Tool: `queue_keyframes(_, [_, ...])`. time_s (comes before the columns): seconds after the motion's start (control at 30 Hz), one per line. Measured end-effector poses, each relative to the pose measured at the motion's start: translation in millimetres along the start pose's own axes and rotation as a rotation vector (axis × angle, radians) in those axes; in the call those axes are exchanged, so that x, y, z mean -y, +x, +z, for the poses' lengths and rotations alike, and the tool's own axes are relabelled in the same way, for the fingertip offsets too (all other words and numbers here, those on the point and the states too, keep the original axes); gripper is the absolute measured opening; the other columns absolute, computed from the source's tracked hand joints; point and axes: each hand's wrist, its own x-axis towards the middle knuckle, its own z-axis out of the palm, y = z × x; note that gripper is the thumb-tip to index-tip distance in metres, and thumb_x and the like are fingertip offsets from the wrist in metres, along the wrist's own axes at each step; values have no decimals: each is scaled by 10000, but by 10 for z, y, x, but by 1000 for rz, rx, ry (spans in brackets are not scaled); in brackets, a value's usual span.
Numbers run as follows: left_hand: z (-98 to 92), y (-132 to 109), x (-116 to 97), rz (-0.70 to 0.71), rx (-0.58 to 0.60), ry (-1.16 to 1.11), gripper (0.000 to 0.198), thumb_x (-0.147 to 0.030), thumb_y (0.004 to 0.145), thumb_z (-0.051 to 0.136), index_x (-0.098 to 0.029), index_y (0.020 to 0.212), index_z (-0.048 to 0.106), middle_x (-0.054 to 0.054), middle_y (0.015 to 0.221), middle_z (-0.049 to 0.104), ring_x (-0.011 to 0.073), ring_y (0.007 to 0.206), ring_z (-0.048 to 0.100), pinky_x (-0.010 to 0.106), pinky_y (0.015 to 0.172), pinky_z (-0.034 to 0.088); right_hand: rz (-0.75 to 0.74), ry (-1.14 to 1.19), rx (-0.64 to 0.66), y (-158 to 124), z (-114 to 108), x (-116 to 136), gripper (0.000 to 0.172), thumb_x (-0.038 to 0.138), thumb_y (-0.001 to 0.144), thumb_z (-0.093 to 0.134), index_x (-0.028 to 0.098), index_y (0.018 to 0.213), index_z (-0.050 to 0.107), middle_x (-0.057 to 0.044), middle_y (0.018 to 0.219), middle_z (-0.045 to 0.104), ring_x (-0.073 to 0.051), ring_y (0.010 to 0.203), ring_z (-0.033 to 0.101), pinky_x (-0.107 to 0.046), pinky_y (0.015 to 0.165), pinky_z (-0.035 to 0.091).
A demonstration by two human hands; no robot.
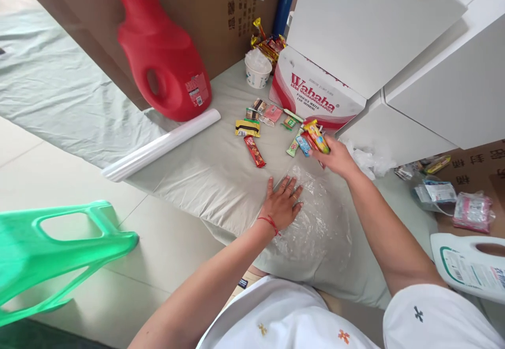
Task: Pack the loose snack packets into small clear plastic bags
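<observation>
On pale tiles (165, 243), a grey sheet (213, 175) bears scattered snacks (254, 150)

Soft, even daylight fills your view, bright on the white cabinet (374, 17) and the pale cloth (221, 180), with no hard glare. Shadows stay faint, with a thin one beside your left hand (282, 201). The plastic sheet (319, 228) under it throws small glints. The packets (315, 138) in your right hand (335, 157) read sharp. The red jug (161, 59) blurs at its top, the green stool (59, 254) looks soft and stretched, and straight lines bow toward the corners.
</observation>
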Motion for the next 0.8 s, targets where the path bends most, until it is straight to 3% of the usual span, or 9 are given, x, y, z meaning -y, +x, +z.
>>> queue_keyframes(0.1, [-26, 2, 4, -6, 7, -17, 589, -479, 1090, 236, -277, 1603, 441, 94, 1713, 338, 316, 1600, 276, 738, 1271, 49, 66, 53, 187, -741, -88, -225, 302, 527, 818, 737, 253, 927, 671, -53, 928, 664, -264, 867, 609, -364, 801, 482])
queue_keyframes(0.17, [-37, 7, 2, -12, 14, -16, 578, -448, 1095, 226, -286, 1617, 414, 84, 1718, 326, 302, 1602, 275, 721, 1277, 36, 70, 80, 279, -1165, -42, -343, 299, 508, 810, 750, 243, 928, 678, -57, 943, 663, -253, 863, 611, -358, 801, 478])
queue_keyframes(0.3, [-42, 17, -6, -31, 12, -5, 581, -381, 1100, 207, -261, 1658, 316, 70, 1732, 285, 272, 1599, 287, 683, 1293, 25, 45, 74, 369, -1649, 178, -438, 266, 399, 842, 746, 219, 1035, 709, -86, 1007, 676, -278, 960, 617, -378, 863, 480])
queue_keyframes(0.43, [-62, 18, -7, -49, 10, 1, 588, -378, 1103, 197, -240, 1667, 285, 70, 1741, 252, 274, 1597, 292, 674, 1293, 70, 3, -1, 365, -1711, 354, -384, 279, 332, 872, 743, 216, 1124, 714, -106, 1073, 682, -299, 1025, 600, -401, 898, 485])
queue_keyframes(0.63, [-96, 4, 9, -91, -28, -9, 584, -363, 1106, 198, -233, 1667, 288, 85, 1747, 237, 257, 1605, 281, 599, 1299, 161, -106, -33, 221, -1627, 448, -356, 566, 400, 903, 755, 242, 1424, 600, -138, 1383, 615, -344, 1228, 542, -478, 1042, 472])
queue_keyframes(0.8, [-83, -5, 30, -70, -40, 9, 566, -400, 1103, 240, -268, 1640, 365, 88, 1745, 251, 280, 1596, 302, 612, 1292, 164, -135, 44, 118, -1670, 578, -484, 401, 299, 973, 661, 221, 1366, 644, -130, 1315, 647, -307, 1180, 562, -465, 1043, 492])
